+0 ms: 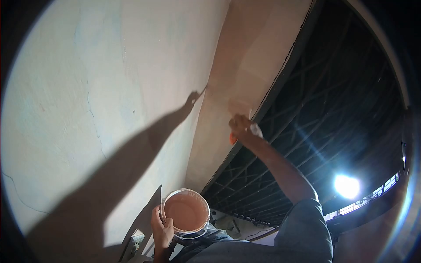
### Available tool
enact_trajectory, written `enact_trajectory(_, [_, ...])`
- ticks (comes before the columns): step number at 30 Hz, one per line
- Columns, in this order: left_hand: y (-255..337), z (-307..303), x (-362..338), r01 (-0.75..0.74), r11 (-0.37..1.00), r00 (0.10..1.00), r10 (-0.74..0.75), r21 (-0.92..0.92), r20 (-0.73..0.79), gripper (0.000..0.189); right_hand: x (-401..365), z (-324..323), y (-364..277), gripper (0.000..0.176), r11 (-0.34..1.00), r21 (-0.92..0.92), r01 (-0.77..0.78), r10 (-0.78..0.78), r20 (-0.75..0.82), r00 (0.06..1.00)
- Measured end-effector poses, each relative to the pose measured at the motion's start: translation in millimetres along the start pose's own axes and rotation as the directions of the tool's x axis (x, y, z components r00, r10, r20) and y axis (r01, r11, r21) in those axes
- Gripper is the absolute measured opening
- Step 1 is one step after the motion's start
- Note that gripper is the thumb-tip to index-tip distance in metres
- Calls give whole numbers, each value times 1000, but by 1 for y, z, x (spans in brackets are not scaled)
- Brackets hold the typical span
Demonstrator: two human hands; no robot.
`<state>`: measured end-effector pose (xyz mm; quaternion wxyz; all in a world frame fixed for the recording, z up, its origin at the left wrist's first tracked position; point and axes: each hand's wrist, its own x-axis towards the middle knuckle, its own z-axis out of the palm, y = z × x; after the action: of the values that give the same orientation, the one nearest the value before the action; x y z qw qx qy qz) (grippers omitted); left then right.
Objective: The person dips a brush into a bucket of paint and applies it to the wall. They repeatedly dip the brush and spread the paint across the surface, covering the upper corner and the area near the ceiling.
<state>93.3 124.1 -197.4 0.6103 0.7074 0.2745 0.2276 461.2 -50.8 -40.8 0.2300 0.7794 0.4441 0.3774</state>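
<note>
My left hand (163,230) grips the rim of a round white bucket (186,210), its thumb over the edge. Pinkish-brown paint lies inside, and a thin wire handle hangs along the near side. Higher up and to the right, my right hand (240,127) is closed around a brush (233,138) with an orange handle end. The brush head is blurred against the pinkish-brown wall strip (228,83), beside its dark edge. A small whitish thing, too blurred to name, shows by my right wrist.
A pale cracked wall (105,87) fills the left, with my arm's shadow across it. Dark metal grillwork (307,114) spans the right. A bright lamp (347,186) shines at lower right. A wall socket box (133,243) sits low, left of the bucket.
</note>
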Motion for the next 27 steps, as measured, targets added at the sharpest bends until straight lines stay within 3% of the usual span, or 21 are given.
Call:
enact_trajectory(3, [13, 0, -2, 32, 999, 999, -32, 14, 3, 48, -9, 6, -13, 24, 983, 157, 90, -96, 34, 995])
enact_trajectory(5, [12, 0, -4, 42, 999, 999, -42, 4, 4, 48, -10, 2, 1, 26, 807, 590, -33, 28, 18, 999])
enact_trajectory(6, [11, 0, -4, 51, 999, 999, -51, -12, 11, 47, -8, 3, 15, 26, 807, 589, -36, 29, 21, 999])
enact_trajectory(8, [8, 1, -3, 32, 999, 999, -32, -11, 12, 47, 8, 8, 52, 21, 838, 543, -54, 102, -59, 993])
enact_trajectory(10, [8, -1, -2, 15, 1000, 1000, -15, -8, 9, 47, 37, -40, 93, 24, 844, 501, -191, 190, 53, 980])
enact_trajectory(14, [3, -1, -3, 15, 998, 1000, -15, 55, 0, 48, 88, -120, 169, 26, 977, 183, -112, 170, -342, 924])
enact_trajectory(16, [-4, -1, -1, 5, 997, 1000, -6, 79, 17, 49, 107, -160, 180, 25, 970, 105, -219, 243, -392, 887])
enact_trajectory(20, [1, -2, 1, 9, 1000, 1000, -10, 30, 17, 47, 122, -179, 189, 28, 969, -51, -243, 182, -520, 835])
enact_trajectory(22, [4, -3, 0, 35, 999, 999, -35, 10, 28, 47, 121, -162, 182, 31, 944, -171, -282, 160, -509, 846])
enact_trajectory(24, [-4, 0, 2, 25, 1000, 1000, -25, 14, 17, 47, 115, -135, 158, 34, 901, -256, -349, 332, -110, 937])
enact_trajectory(26, [-9, 1, 2, 13, 1000, 1000, -13, -10, 14, 48, 90, -90, 114, 37, 933, -181, -310, 320, 27, 947])
enact_trajectory(27, [-9, 1, 2, -3, 1000, 1000, 3, -31, 12, 48, 74, -68, 88, 30, 964, -126, -236, 246, 68, 967])
